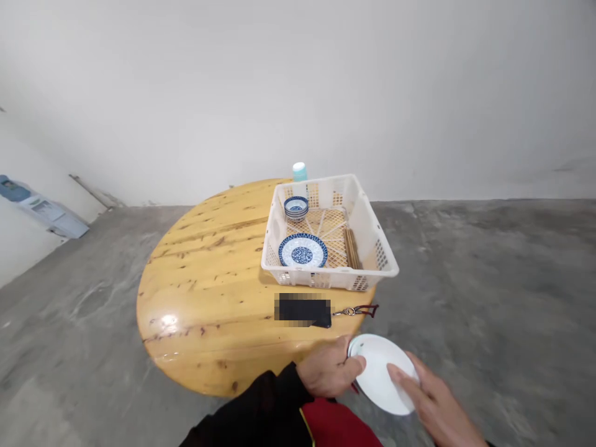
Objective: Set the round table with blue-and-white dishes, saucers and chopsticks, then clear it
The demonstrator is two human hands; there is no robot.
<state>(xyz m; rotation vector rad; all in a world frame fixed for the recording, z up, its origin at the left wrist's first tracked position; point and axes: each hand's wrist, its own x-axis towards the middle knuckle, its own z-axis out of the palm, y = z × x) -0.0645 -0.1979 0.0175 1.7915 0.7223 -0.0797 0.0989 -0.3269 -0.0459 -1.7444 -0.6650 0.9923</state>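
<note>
A white oval-looking plate [384,379] is held between my two hands, beyond the table's near right edge. My left hand [330,367] grips its left rim, thumb on top. On its right side, the thumb of my right hand [426,397] presses the upper face while the fingers go underneath, mostly hidden. Whether more pieces are stacked below the plate I cannot tell. A white plastic basket [326,277] stands on the table; in it are stacked blue-and-white bowls [297,208], a blue-patterned plate [303,251] and a bundle of chopsticks [352,249].
The round wooden table [200,292] carries a dark phone-like object [305,311], partly blurred out, with a red strap and metal clip [356,311]. Behind the basket stands a light-blue cup [300,172]. A water dispenser [51,211] is at far left.
</note>
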